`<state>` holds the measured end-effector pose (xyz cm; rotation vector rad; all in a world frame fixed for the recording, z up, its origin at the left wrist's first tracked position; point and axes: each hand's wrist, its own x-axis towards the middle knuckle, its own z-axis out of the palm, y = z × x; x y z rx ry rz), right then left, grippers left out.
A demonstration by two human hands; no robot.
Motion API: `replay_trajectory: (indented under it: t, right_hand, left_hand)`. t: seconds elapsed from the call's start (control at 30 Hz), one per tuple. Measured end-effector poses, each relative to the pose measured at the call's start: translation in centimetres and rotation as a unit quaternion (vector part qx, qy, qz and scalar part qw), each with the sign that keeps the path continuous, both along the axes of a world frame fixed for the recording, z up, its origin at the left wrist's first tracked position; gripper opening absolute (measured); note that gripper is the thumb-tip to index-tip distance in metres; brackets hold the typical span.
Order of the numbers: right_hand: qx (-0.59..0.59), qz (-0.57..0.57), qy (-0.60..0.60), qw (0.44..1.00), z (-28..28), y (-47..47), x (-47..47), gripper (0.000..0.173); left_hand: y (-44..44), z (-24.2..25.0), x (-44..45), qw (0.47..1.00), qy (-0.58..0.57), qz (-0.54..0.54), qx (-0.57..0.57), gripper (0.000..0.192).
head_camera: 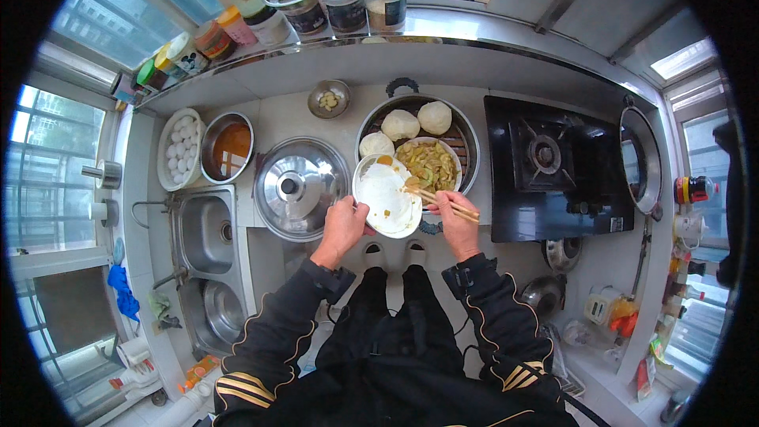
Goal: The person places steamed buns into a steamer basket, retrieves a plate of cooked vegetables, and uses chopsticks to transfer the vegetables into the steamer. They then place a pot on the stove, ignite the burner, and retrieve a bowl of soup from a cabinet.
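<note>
My left hand (344,224) grips the rim of a white plate (382,193), tilted and nearly bare apart from a few bits of food. A pair of wooden chopsticks (453,204) is in my right hand (458,222), their tips at the plate's right edge with some food by them. Just beyond, a dish of cooked sliced vegetables (428,163) sits inside a metal steamer pot (476,148). Three pale steamed buns (401,125) lie around that dish on the slatted rack (461,141). The plate overlaps the pot's near left rim and hides part of it.
Left of the pot are a domed steel lid (302,172), a bowl of reddish liquid (230,145), a basket of eggs (181,148) and a double sink (204,231). A small bowl of garlic cloves (329,99) stands behind. On the right is a black gas hob (557,190).
</note>
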<state>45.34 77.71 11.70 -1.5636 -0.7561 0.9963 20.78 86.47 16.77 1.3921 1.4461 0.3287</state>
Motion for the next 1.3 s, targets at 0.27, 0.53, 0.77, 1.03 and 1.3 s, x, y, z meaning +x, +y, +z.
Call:
replay_trajectory:
  t: [0.27,0.53,0.77,1.03,1.3]
  right_hand:
    - [0.032,-0.049,-0.023,0.998,0.2,0.5,1.2,0.019]
    - [0.043,-0.005,-0.096,0.994,0.9,1.4,0.1,0.016]
    - [0.069,0.027,-0.079,0.994,1.3,2.5,-0.1,0.019]
    - [0.086,0.017,-0.142,0.986,0.7,3.9,-0.9,0.020]
    - [0.030,-0.113,0.037,0.992,-0.7,2.6,3.3,0.030]
  left_hand:
    - [-0.2,0.5,0.2,1.000,-0.016,0.018,0.011,0.032]
    - [-0.1,0.7,0.3,0.998,-0.042,0.014,-0.041,0.034]
    - [-0.3,0.6,0.0,0.999,-0.030,0.008,-0.010,0.032]
    - [-0.1,1.5,0.3,0.997,-0.047,-0.001,-0.061,0.031]
    - [-0.3,-0.5,-1.9,0.999,-0.025,0.007,-0.036,0.031]
